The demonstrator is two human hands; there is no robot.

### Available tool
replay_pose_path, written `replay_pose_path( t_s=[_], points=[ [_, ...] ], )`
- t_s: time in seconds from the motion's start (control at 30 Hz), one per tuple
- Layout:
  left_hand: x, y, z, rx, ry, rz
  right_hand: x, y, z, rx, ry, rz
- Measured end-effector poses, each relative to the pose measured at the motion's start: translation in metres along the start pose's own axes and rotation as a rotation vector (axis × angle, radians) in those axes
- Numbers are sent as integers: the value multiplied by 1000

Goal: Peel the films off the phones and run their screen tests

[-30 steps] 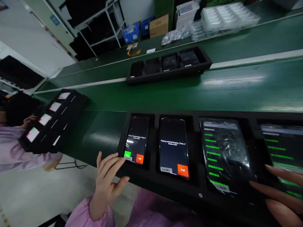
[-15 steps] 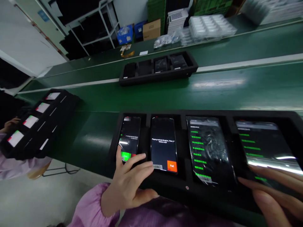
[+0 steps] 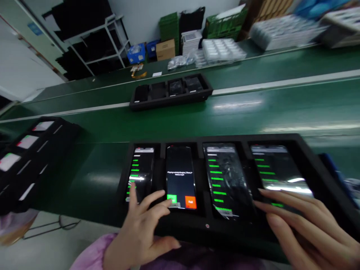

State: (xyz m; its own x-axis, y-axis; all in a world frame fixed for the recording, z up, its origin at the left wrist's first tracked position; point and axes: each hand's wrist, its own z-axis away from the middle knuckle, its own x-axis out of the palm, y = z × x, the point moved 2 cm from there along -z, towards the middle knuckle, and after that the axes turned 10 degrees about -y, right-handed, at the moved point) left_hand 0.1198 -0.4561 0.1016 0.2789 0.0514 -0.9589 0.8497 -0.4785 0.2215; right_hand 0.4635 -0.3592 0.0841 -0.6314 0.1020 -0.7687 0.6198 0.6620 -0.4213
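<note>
A black tray in front of me holds several phones in separate compartments. My left hand is open, fingers spread, its index fingertip at the lower left of the leftmost phone. That screen lists green text lines. Its other fingers hover by the second phone, which shows a melody message, a green button and an orange "Fail" button. My right hand is open over the lower part of the rightmost phone. Between them lies the third phone, with wrinkled film and green lines on its screen.
Farther back, another black tray holds dark phones. At left, stacked black trays carry lit phones, near a person's sleeve. Clear plastic trays, a cardboard box and green crates stand beyond the green bench.
The leftmost phone's screen has switched from a melody message with buttons to a list of green lines. The view has shifted, showing more of the right side. A green button now shows on the second phone.
</note>
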Motion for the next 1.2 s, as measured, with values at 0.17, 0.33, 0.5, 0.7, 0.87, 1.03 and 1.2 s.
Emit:
replay_pose_path(
  t_s=[0.17,0.33,0.5,0.7,0.87,1.03,1.2],
  points=[
    [-26,-86,-10,-340,73,-161,-33,57,-36,154,-127,422],
    [-30,-134,-33,-497,-86,-243,-40,96,-57,204,-349,559],
    [-31,-102,-70,-278,-117,-195,-12,56,-88,-103,-370,521],
    [-8,-75,-124,-149,-234,-100,19,29,-111,-226,-438,452],
    [-16,-107,-61,-136,-109,135,-30,60,-71,-114,-260,487],
    [-16,-158,-15,-542,34,-12,-39,80,-56,-55,-255,550],
    [-10,-143,-12,-418,107,-83,-20,86,-52,-81,-289,555]
  ],
)
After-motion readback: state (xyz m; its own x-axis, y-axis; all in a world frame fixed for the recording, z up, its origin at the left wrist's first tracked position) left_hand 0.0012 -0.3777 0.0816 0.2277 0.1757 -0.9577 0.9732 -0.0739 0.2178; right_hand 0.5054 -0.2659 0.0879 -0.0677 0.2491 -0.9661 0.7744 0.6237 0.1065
